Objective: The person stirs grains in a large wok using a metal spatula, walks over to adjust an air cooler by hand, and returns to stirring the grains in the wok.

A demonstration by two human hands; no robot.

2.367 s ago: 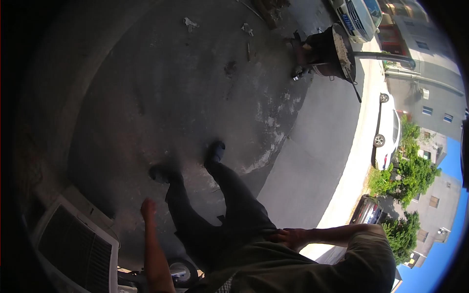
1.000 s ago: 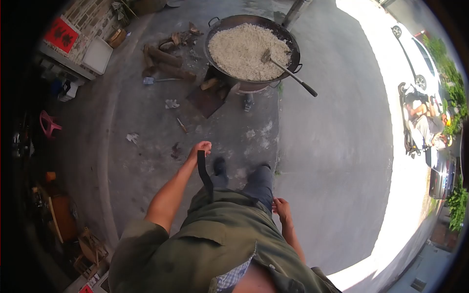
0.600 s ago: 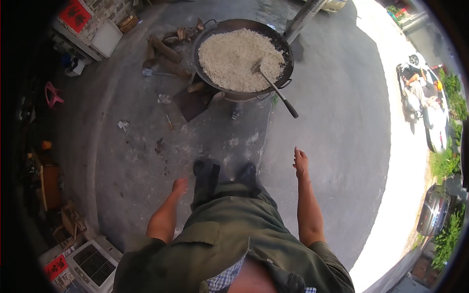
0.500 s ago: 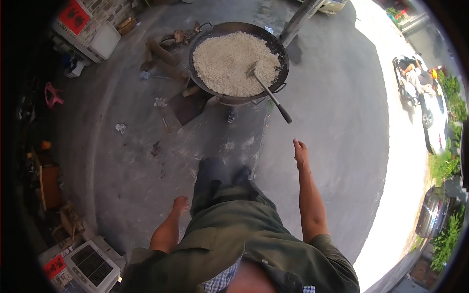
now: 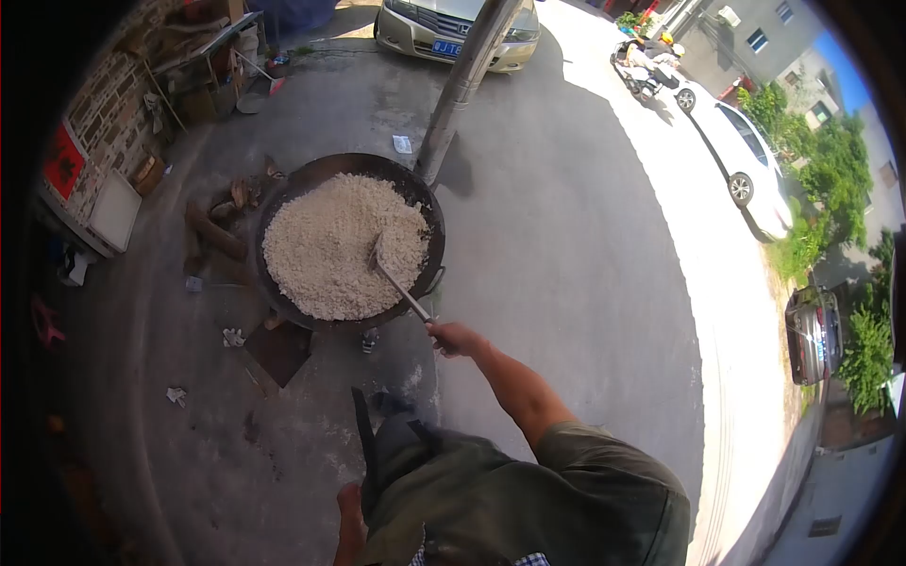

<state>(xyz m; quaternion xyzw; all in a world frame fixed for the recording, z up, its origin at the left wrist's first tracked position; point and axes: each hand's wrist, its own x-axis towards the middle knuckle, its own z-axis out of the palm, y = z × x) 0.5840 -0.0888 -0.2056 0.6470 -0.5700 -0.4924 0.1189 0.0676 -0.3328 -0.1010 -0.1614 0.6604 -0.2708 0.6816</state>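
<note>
A big dark wok (image 5: 271,297) holds a broad heap of pale, crumbly, grain-like food (image 5: 330,247). A long-handled spatula (image 5: 400,290) has its metal blade in the food on the right and slopes out over the near rim. My right hand (image 5: 453,340) is closed around the handle's end, which the fingers cover. Low by my left side hangs my left hand (image 5: 349,498), away from the wok and touching no object I can see; how its fingers are set does not show.
A metal pole (image 5: 451,118) rises just behind the wok. Beyond it stands a parked car (image 5: 462,33). Logs (image 5: 215,231) lie left of the wok, with a dark flat plate (image 5: 280,351) on the ground in front. A person rides a motorbike (image 5: 642,68) at far right.
My right hand has reached forward and left and taken hold of the spatula handle. The view has tilted up, and the wok appears lower and further left.
</note>
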